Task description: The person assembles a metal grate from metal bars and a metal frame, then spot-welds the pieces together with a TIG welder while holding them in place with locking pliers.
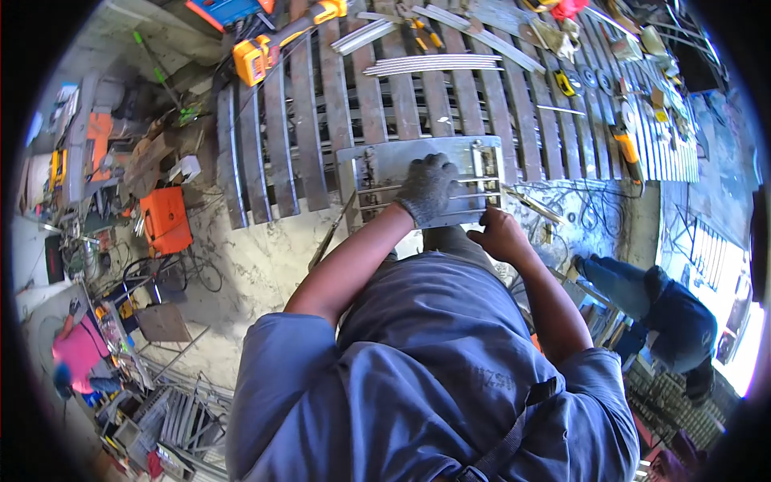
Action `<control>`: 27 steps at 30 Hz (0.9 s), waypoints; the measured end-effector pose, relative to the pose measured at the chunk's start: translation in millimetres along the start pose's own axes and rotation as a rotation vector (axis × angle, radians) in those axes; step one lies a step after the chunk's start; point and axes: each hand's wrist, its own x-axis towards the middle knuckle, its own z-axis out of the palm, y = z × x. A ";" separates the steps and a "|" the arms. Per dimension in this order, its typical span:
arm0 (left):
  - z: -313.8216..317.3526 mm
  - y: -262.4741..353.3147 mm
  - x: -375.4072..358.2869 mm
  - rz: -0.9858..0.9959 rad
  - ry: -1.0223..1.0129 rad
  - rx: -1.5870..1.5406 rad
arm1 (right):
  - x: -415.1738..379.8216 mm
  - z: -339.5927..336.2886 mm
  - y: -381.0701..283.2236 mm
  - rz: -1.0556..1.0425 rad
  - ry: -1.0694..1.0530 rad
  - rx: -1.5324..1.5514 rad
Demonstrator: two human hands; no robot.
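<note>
A flat grey metal plate [474, 149] lies at the near edge of the slatted bench, in front of my body. Brackets stand at its two ends, and thin metal rods [475, 195] run across it between them. My left hand [430, 186], in a grey knit glove, presses down over the rods with its fingers curled onto them. Bare, my right hand [499, 234] is at the near right corner of the plate, fingers curled in and thumb sticking out to the left. A small dark thing shows at its fingertips; its kind is hidden.
The slatted metal bench [309, 120] holds a yellow power tool [255, 60], metal strips [434, 64], pliers [426, 34] and a tape measure [567, 83]. An orange case [166, 220] stands on the left floor. Other people work at right [675, 321] and lower left [80, 353].
</note>
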 end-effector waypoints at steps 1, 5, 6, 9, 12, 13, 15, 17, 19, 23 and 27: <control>-7.1 1.4 -0.3 0.023 0.081 -0.013 | 0.4 -2.1 -2.5 0.000 0.010 0.005; -40.5 -7.2 -0.4 0.085 0.320 -0.053 | 3.6 -4.5 -4.8 -0.002 0.039 0.012; -49.1 -7.6 1.6 0.103 0.384 -0.064 | 2.9 -7.0 -7.8 0.011 0.031 0.004; -72.9 -2.5 5.9 0.118 0.538 -0.187 | 2.8 -5.9 -8.1 0.016 0.023 0.015; -48.6 -18.8 4.5 0.075 0.518 -0.086 | 1.4 -2.8 -6.2 -0.005 0.033 -0.001; -32.1 -27.3 1.5 0.055 0.482 -0.019 | 1.0 -2.4 -5.8 -0.003 0.017 0.004; -15.9 -26.3 14.2 -0.025 0.383 -0.040 | -2.2 -4.6 -13.0 0.008 0.004 -0.027; -13.1 -20.9 17.9 -0.112 0.285 -0.073 | -3.9 -8.4 -11.8 -0.012 0.000 -0.039; -13.1 -26.0 14.7 -0.008 0.324 -0.099 | -4.6 -12.6 -14.2 -0.019 0.014 -0.038; -28.5 2.7 0.1 0.170 0.330 -0.030 | -13.3 -21.1 -20.1 0.013 0.017 -0.008; -34.7 -1.5 4.7 0.184 0.266 0.011 | -14.1 -13.9 6.2 -0.006 0.008 -0.026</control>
